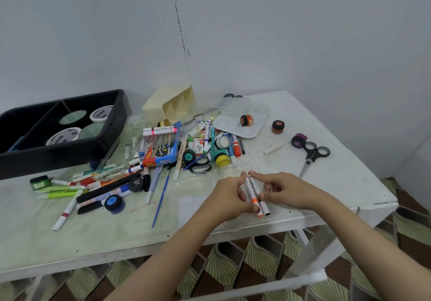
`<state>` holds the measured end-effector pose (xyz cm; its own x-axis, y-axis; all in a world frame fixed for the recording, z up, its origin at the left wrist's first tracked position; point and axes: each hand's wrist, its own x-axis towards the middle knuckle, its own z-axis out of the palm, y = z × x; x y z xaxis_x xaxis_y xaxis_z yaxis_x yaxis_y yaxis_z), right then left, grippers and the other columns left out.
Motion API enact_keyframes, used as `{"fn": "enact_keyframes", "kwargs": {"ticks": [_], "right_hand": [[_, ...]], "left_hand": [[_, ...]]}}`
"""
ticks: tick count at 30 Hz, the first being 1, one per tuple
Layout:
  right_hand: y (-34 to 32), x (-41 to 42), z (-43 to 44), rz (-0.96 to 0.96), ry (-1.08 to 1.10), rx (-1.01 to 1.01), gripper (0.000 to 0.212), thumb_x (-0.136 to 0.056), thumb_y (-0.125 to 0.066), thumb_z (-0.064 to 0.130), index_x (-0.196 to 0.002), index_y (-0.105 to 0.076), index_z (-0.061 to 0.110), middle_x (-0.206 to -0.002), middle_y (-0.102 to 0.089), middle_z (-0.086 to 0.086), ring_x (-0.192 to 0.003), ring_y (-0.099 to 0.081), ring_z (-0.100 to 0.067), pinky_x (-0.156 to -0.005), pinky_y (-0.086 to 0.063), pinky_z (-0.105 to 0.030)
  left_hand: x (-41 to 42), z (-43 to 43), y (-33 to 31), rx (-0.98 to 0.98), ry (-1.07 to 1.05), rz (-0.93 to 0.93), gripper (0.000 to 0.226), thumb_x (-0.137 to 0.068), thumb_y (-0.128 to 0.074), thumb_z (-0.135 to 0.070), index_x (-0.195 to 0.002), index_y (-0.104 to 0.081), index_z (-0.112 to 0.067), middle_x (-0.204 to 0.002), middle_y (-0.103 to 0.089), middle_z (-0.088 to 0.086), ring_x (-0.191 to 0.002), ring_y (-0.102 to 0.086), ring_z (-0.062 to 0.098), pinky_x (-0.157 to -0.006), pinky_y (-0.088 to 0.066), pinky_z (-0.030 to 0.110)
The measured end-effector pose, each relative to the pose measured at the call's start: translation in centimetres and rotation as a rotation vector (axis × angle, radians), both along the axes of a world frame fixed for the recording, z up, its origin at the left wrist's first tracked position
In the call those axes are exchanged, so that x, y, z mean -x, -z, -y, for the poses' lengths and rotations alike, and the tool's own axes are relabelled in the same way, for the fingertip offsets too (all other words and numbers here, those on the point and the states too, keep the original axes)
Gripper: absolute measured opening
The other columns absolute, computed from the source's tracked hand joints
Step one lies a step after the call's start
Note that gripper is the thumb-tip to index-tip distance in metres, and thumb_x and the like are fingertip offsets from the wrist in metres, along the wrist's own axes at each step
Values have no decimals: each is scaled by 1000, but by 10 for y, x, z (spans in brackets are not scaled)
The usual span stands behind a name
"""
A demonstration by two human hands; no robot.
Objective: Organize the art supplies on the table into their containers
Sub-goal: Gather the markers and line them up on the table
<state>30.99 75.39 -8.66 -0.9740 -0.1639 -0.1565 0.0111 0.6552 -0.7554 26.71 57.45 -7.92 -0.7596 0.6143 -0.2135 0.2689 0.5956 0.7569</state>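
Near edge of bench (326, 184): left hand (229, 195) and right hand (283, 190) are brought together on one small bundle of markers (254, 192). The left curls round it from one side and the right pinches it from the other. The bundle is lifted just above the bench, orange-banded ends pointing toward the person.

Judgement: the step is squaring up the bundle before it goes into a container. To do it well, level the ends against one palm so that no marker slips out. Then pass the whole bundle to one hand, leaving the other free.

Just beyond the hands is what looks like a clear tub (227, 172), its outline hard to read. If it is open, it is the nearest receiver.

Mid bench: the loose pile (177, 151) of pens, paint pots and brushes lies unsorted. Scissors (312, 154) lie apart to the right.

Far: the cream organiser (168, 105) lies tipped on its side and should be stood upright before loading. The black tray (58, 156) at far left holds tape rolls.
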Motion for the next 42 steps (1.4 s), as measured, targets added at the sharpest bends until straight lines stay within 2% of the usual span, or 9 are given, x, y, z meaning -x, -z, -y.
{"fn": "enact_keyframes", "kwargs": {"ticks": [4, 12, 16, 20, 23, 28, 34, 38, 42], "right_hand": [[-1, 1, -1, 19, -8, 0, 60, -89, -63, 20, -141, -37, 34, -59, -48, 15, -52, -42, 3, -58, -34, -12], [-6, 2, -4, 120, -48, 66, 73, -83, -69, 11, -143, -33, 30, -54, -48, 18, -54, -39, 0, -57, -33, -11], [-10, 3, -3, 137, -53, 33, 75, -82, -71, 13, -144, -33, 30, -56, -47, 14, -53, -40, 2, -58, -33, -11], [-15, 3, -3, 123, -42, -112, 73, -81, -72, 27, -141, -34, 41, -56, -41, 10, -48, -39, 0, -56, -32, -14], [-18, 2, -2, 119, -24, -148, 73, -80, -73, 30, -140, -35, 44, -57, -39, 8, -48, -37, -2, -54, -30, -15], [-23, 5, 3, 109, -16, -228, 73, -77, -74, 31, -139, -37, 43, -67, -42, 6, -58, -41, -4, -57, -33, -17], [-44, 28, 4, 74, -18, -333, 29, -84, -64, 40, -112, -66, 31, -84, -57, 6, -79, -53, -10, -75, -44, -25], [-52, 66, 15, -109, 91, -337, 20, -87, -60, 34, -90, -71, 18, -80, -59, 7, -74, -52, -9, -63, -40, -24], [-55, 114, 35, -262, 162, -341, 16, -89, -57, 28, -94, -67, 16, -74, -50, 8, -75, -52, -14, -58, -36, -25]], "left_hand": [[3, 0, -5, 67, 25, -74, 97, -69, -82, -29, -147, -26, -17, -75, -51, -4, -62, -47, 5, -51, -38, 17], [4, 2, -11, 197, 113, -204, 90, -69, -77, -44, -145, -33, -22, -73, -47, -9, -64, -45, 5, -54, -34, 22], [3, 3, -13, 269, 130, -259, 93, -72, -73, -50, -148, -27, -22, -116, -58, 10, -103, -56, 23, -74, -42, 31], [1, 6, -13, 314, 149, -328, 94, -76, -68, -55, -150, -21, -22, -128, -52, 11, -114, -50, 24, -81, -40, 31], [0, 9, -9, 301, 152, -339, 92, -77, -66, -56, -150, -20, -23, -121, -50, 8, -111, -48, 23, -80, -39, 30], [-3, 16, -10, 179, 129, -427, 63, -80, -64, -53, -134, -48, -26, -97, -44, -4, -88, -46, 11, -73, -41, 26], [21, 38, -10, 72, -27, -556, 37, -90, -58, -37, -124, -58, -24, -101, -49, -10, -89, -44, 4, -77, -36, 18], [54, 54, -17, 63, -153, -713, 24, -86, -63, -21, -108, -69, -14, -92, -60, 1, -87, -53, 17, -78, -45, 33], [88, 66, -29, 161, -259, -794, 24, -87, -60, -23, -110, -67, -18, -99, -59, -1, -94, -50, 15, -80, -34, 26]]}}
